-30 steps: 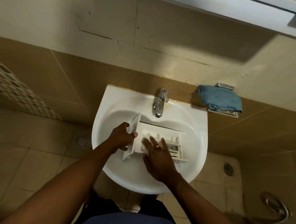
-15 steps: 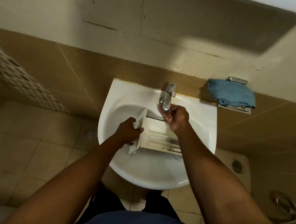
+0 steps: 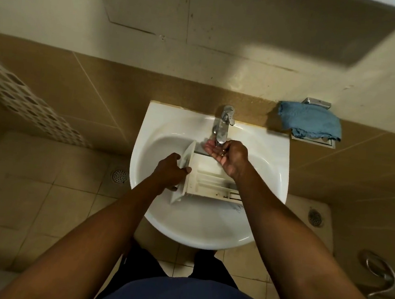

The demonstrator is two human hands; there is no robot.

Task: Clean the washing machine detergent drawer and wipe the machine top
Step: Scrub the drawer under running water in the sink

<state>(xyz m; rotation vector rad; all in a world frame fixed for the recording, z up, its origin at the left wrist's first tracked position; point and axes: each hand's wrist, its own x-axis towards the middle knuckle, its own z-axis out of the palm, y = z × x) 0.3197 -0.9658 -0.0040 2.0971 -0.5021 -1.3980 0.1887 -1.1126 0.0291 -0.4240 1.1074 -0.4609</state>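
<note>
A white plastic detergent drawer [image 3: 209, 179] lies in the white wash basin [image 3: 268, 181], its front panel to the left. My left hand [image 3: 170, 170] grips that front panel. Just under the spout of the chrome tap [image 3: 223, 125], my right hand [image 3: 227, 156] is cupped palm up with a ring on one finger and nothing in it. My right forearm hides the drawer's right end. A blue cloth [image 3: 310, 123] lies on a metal wall holder to the right of the basin.
Brown wall tiles stand behind the basin, with beige floor tiles below. Floor drains sit at left [image 3: 119, 175] and at right [image 3: 315, 216]. A chrome hose [image 3: 382, 273] hangs at the far right. A patterned tile strip [image 3: 25, 104] runs along the left wall.
My right hand left the drawer's compartments, rose to the tap, and has now turned palm up under the spout. My left hand has kept its grip on the drawer front.
</note>
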